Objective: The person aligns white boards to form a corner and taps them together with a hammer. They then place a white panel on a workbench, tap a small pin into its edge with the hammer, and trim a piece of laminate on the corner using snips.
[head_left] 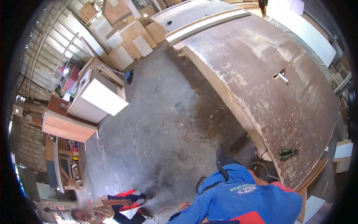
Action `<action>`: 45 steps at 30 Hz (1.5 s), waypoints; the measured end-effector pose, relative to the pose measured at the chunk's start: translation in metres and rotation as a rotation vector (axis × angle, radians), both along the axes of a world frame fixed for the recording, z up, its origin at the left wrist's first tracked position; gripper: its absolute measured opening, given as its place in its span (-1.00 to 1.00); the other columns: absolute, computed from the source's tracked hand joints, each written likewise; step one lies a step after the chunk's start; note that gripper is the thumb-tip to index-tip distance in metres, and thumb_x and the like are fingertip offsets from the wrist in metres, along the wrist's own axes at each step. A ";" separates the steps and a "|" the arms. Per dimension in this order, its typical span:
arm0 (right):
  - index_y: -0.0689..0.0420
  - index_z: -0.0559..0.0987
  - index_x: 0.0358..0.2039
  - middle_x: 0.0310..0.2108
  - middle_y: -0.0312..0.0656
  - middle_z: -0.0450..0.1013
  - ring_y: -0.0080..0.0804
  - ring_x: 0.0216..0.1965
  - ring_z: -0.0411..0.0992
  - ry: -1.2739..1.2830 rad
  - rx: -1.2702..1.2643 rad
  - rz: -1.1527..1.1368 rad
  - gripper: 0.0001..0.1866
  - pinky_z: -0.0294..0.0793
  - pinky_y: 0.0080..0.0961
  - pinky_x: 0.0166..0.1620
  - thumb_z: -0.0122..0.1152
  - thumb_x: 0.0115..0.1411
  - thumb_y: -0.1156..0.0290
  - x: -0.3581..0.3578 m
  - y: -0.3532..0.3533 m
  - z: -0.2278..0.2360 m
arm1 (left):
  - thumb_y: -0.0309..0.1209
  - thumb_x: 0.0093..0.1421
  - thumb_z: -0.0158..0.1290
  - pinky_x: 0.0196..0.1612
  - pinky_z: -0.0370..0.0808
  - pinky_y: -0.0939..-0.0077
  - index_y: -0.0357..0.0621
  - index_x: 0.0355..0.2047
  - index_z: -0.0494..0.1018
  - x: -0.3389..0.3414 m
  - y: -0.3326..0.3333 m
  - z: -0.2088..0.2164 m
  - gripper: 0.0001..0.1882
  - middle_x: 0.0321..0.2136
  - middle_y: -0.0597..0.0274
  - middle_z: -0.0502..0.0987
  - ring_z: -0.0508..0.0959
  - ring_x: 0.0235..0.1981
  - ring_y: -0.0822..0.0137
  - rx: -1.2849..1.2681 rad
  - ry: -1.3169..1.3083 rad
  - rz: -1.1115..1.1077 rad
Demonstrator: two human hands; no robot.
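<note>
A blue top with red parts fills the lower edge. Just left of its sleeve, a small part of my left hand shows; its fingers are too small to read. Bare skin of a right arm shows between the blue cloth and the big worktable, but my right hand is hidden. Nearest that arm, a dark green and black handheld power tool lies on the worn brown tabletop. A thin pale cable loops beside the table edge.
At the lower left is another person in a pale shirt, beside something red. White and brown cabinets stand on the left of the concrete floor. Boards lean at the back. A pale piece lies at an opening in the tabletop.
</note>
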State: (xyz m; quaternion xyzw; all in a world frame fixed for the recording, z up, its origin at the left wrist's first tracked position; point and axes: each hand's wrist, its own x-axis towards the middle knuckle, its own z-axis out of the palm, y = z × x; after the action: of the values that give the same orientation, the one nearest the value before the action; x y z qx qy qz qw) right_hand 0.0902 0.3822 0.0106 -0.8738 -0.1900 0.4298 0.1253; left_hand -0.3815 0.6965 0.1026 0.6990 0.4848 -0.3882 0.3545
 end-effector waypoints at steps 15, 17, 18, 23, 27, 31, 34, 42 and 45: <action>0.18 0.64 -0.35 -0.44 -0.11 0.60 -0.26 -0.38 0.58 -0.248 0.503 -0.478 -0.70 0.53 -0.31 -0.25 0.08 0.20 0.22 0.275 0.432 0.105 | -0.25 0.09 0.10 -0.31 0.51 0.06 -0.15 -0.37 0.57 0.271 0.411 -0.020 -0.77 -0.43 0.02 0.61 0.60 -0.40 0.09 -0.086 -0.250 0.529; 0.18 0.63 -0.38 -0.46 -0.08 0.59 -0.23 -0.39 0.57 -0.319 0.473 -0.474 -0.71 0.52 -0.29 -0.25 0.08 0.20 0.22 0.277 0.454 0.107 | -0.25 0.09 0.10 -0.31 0.51 0.05 -0.15 -0.38 0.57 0.314 0.496 -0.017 -0.77 -0.45 0.03 0.60 0.59 -0.42 0.09 -0.034 -0.261 0.538; 0.18 0.63 -0.39 -0.47 -0.07 0.58 -0.21 -0.39 0.57 -0.333 0.388 -0.482 -0.71 0.52 -0.28 -0.24 0.08 0.20 0.22 0.275 0.461 0.105 | -0.24 0.08 0.11 -0.31 0.50 0.05 -0.14 -0.39 0.57 0.340 0.542 -0.012 -0.77 -0.46 0.03 0.60 0.59 -0.43 0.09 0.012 -0.226 0.507; 0.20 0.66 -0.38 -0.31 0.07 0.57 0.05 -0.23 0.55 -0.290 0.157 -0.246 -0.68 0.53 -0.14 -0.14 0.02 0.14 0.26 0.239 0.451 0.062 | -0.27 0.08 0.11 -0.23 0.54 0.30 -0.25 -0.23 0.61 0.522 0.727 0.027 -0.66 -0.41 -0.03 0.64 0.65 -0.35 0.18 0.444 -0.634 0.117; 0.14 0.71 -0.42 -0.29 0.06 0.59 0.01 -0.22 0.58 -0.117 -0.093 -0.344 -0.70 0.57 -0.11 -0.17 0.10 0.03 0.23 0.210 0.423 -0.003 | -0.34 0.15 0.10 -0.20 0.53 0.37 -0.26 -0.11 0.58 0.715 0.784 0.067 -0.66 -0.32 0.06 0.67 0.64 -0.31 0.25 0.426 -1.081 0.219; 0.07 0.72 -0.48 -0.42 -0.06 0.61 -0.21 -0.34 0.62 0.049 0.078 0.237 -0.72 0.57 -0.09 -0.36 0.29 -0.19 0.19 0.233 0.429 -0.045 | -0.41 0.20 0.10 -0.12 0.53 0.48 -0.28 -0.04 0.54 0.871 0.768 0.108 -0.67 -0.28 0.15 0.67 0.63 -0.24 0.34 0.186 -1.216 0.265; 0.13 0.71 -0.45 -0.34 -0.02 0.61 -0.18 -0.31 0.62 0.071 -0.043 -0.816 -0.72 0.56 -0.10 -0.32 0.25 -0.04 0.19 0.287 0.491 -0.032 | -0.42 0.20 0.11 -0.10 0.53 0.49 -0.29 -0.05 0.54 0.951 0.756 0.141 -0.68 -0.29 0.16 0.66 0.64 -0.24 0.36 0.186 -1.291 0.178; 0.26 0.59 -0.23 -0.45 -0.12 0.58 -0.32 -0.53 0.55 -0.164 0.594 -1.555 -0.71 0.46 -0.42 -0.51 0.17 0.20 0.28 0.451 0.661 0.099 | -0.36 0.21 0.09 -0.09 0.53 0.41 -0.19 -0.06 0.59 1.246 0.833 0.174 -0.68 -0.25 0.04 0.67 0.66 -0.23 0.24 0.328 -1.501 -0.111; 0.26 0.60 -0.19 -0.41 -0.14 0.59 -0.41 -0.49 0.54 -0.286 0.296 -1.502 -0.73 0.51 -0.42 -0.37 0.11 0.28 0.32 0.434 0.692 0.118 | -0.32 0.20 0.06 -0.09 0.52 0.36 -0.15 -0.04 0.58 1.378 0.868 0.154 -0.65 -0.20 0.02 0.66 0.64 -0.16 0.21 0.276 -1.404 -0.254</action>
State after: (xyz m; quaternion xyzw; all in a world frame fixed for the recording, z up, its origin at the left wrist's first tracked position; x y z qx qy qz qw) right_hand 0.5242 1.0741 0.1289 -0.7894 0.3832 0.0833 0.4724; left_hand 0.9969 1.5643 0.2567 0.8727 0.1025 0.1787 0.4428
